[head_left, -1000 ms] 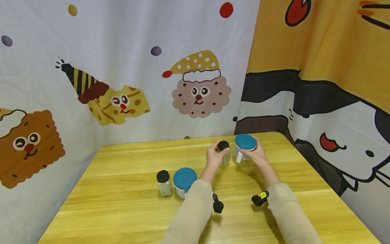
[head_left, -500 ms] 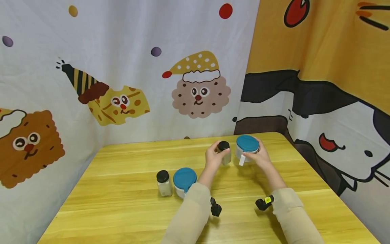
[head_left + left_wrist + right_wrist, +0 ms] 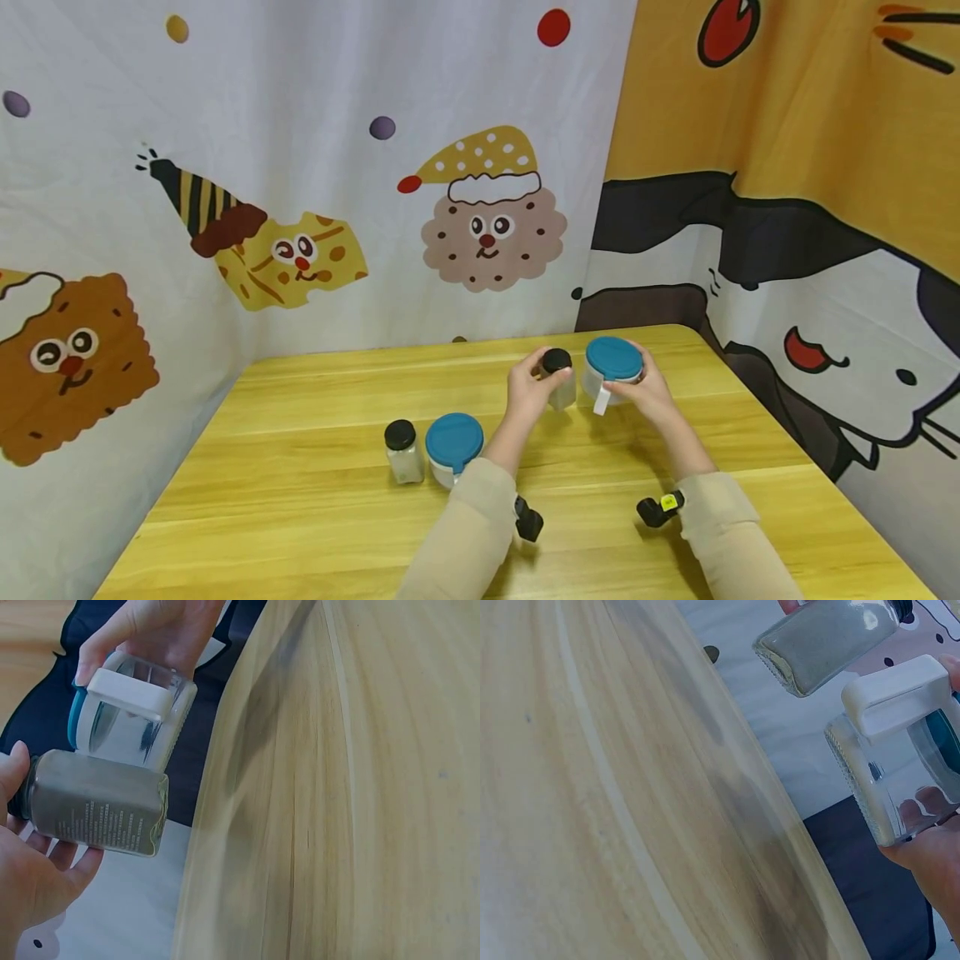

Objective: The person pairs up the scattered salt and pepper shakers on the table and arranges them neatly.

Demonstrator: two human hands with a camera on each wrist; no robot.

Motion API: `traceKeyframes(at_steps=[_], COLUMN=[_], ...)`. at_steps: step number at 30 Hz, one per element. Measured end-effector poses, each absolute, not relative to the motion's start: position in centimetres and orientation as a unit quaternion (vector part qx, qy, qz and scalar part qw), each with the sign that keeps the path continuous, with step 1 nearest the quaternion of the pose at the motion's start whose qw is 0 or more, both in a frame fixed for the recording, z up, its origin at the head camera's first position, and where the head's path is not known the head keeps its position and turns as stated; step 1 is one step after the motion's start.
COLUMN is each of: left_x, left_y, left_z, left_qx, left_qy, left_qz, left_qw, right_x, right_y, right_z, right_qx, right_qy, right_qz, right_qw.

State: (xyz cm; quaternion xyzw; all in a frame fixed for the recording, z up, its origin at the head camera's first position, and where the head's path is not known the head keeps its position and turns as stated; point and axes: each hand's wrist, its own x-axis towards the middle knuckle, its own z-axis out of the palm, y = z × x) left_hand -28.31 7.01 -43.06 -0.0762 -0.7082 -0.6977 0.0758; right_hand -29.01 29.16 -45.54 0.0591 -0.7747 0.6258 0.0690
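Observation:
My left hand grips a clear jar with a black lid, thumb and fingers around its upper part. The jar holds something greyish and has small white print on its side. Just to the right, my right hand holds a clear seasoning pot with a blue lid and a white handle. A pale layer lies in the bottom of the pot. Both wrist views show jar and pot raised off the table, side by side. Whether they touch is hard to tell.
A second black-lidded jar and a second blue-lidded pot stand together on the wooden table, left of my left forearm, which partly covers that pot. Behind the table hangs a printed curtain.
Both hands have shifted slightly right and toward me with the jar and the pot, the right hand more than the left. The standing jar and pot have stayed in place.

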Motion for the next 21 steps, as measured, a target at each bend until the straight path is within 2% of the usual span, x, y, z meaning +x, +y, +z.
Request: traceKeyframes(at_steps=[15,21], left_x=[-26.8,-24.8], left_y=[6.0,5.0], left_z=[-42.5,-40.3], left_qx=[-0.161,-0.197], left_qy=[-0.704,-0.702], left_qz=[-0.69,-0.684], left_qw=[0.055,0.023], right_x=[-27.4,-27.0], right_y=[29.0,29.0], right_z=[-45.4,-45.6], right_qx=[0.092,0.11], right_qy=[-0.766,-0.766], right_qz=[0.633,0.629], right_qw=[0.069,0.076])
